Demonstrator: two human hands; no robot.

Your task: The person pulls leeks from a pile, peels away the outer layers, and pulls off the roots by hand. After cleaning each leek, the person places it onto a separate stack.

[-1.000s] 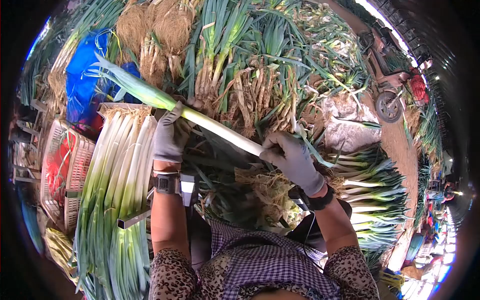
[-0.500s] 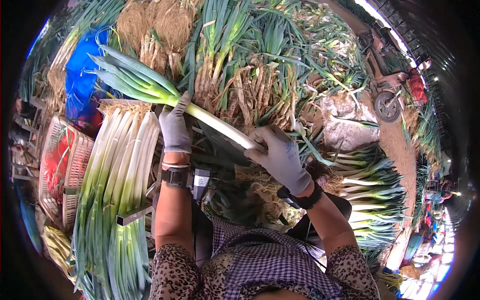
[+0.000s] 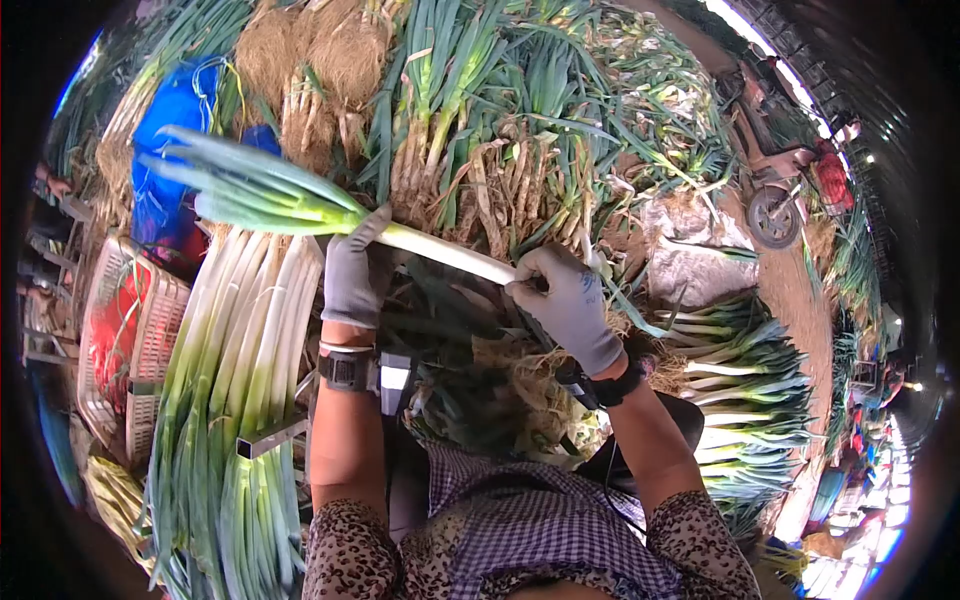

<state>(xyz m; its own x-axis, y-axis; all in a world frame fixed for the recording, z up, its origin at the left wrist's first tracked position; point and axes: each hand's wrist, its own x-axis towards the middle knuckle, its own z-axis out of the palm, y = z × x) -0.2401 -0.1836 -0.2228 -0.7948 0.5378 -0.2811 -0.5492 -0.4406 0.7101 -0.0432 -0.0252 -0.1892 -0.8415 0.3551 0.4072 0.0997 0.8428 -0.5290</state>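
Left hand [image 3: 356,270]: wrapped round the shank just below the leaves
Right hand [image 3: 568,305]: fingers pinched at the white end
Leek [image 3: 450,250]: mid-frame, held aslant between both hands, leaves toward upper left
Handling: I'd guess light, shank firm and maybe slick, leaves floppy and easily torn; I'd grip the white shank
Left of frame: laid leeks [image 3: 242,320]
Right of frame: leek row [image 3: 750,400]

Blue plastic [image 3: 157,212], slatted crate [image 3: 160,318], wheel [image 3: 774,215]
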